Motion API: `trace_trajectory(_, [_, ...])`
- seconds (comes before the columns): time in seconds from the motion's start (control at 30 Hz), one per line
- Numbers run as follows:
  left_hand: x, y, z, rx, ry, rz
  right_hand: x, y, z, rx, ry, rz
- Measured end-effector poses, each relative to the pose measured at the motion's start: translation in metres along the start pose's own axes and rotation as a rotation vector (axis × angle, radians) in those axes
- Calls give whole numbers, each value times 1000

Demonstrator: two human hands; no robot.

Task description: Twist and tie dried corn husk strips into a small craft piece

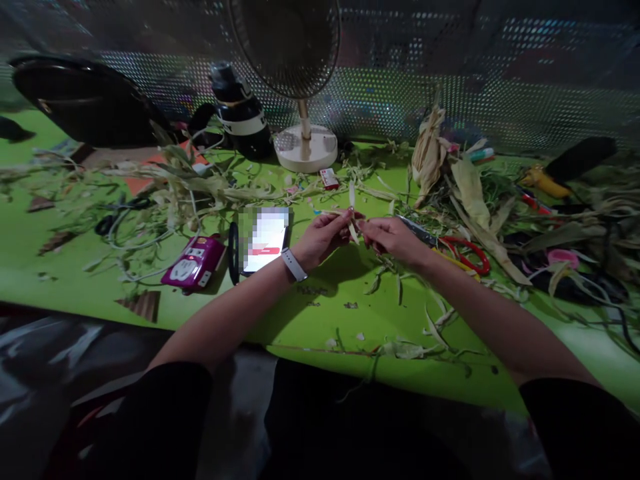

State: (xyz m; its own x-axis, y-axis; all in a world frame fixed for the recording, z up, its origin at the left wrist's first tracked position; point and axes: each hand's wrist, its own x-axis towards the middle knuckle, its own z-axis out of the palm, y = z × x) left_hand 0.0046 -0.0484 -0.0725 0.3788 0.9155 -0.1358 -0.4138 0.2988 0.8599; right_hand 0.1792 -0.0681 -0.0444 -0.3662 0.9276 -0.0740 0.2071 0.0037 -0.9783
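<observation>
Above the middle of the green table [320, 313], my left hand [326, 235] pinches a pale strip of dried husk [352, 195], which stands up and also hangs below the fingertips. Close on its right, my right hand [384, 235] is closed, its fingertips at the same strip; the fine detail between the fingers is too small to make out. A white band [294, 265] is on my left wrist. Left of my hands lies a lit phone [267, 240]. Scissors with red handles [465, 255] lie to the right of my right hand.
A fan [306, 148] and a dark bottle [243, 120] stand at the back. A purple power socket [194, 265] lies left of the phone. Dried husks [470, 190] and scraps are heaped on the right and spread leftward. A black bag [90, 103] is at the back left.
</observation>
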Motion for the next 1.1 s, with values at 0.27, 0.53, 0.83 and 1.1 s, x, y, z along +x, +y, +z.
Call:
trace_trajectory(0.27, [-1,-2,3,15,71,53,5,16,6,193,100,2])
trace_trajectory(0.53, [-6,12,1,236,-236,-133,6,1,-29,14,280,-192])
trace_trajectory(0.83, [-24,21,17,609,-682,-293,3,2,0,100,-328,144])
trace_trajectory(1.1, [-31,8,23,531,-837,-399,1,1,10,157,-186,89])
